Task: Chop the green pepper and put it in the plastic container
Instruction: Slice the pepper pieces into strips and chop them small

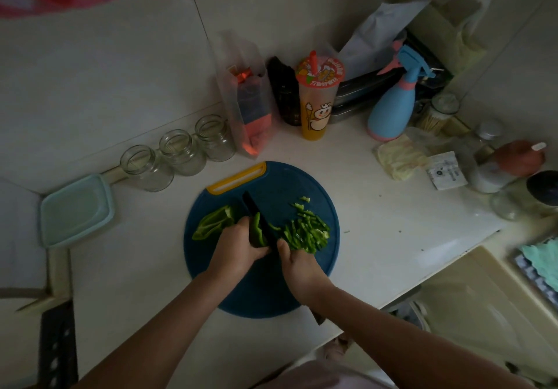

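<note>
On the round blue cutting board [271, 292] my left hand [238, 245] holds down a green pepper piece [257, 231] with curled fingers. My right hand [299, 267] grips the handle of a black knife [256, 213], whose blade lies against that piece. A larger uncut pepper piece [213, 222] lies on the board to the left. A heap of chopped pepper strips [308, 231] sits to the right of the blade. The pale green plastic container [75, 210] stands on the counter, far left of the board.
Three glass jars [178, 151] line the wall behind the board. A drink cup [317, 101], a blue spray bottle [392, 110], bags and small jars [489, 171] crowd the back and right. The counter edge drops off at the right toward a sink [483, 313].
</note>
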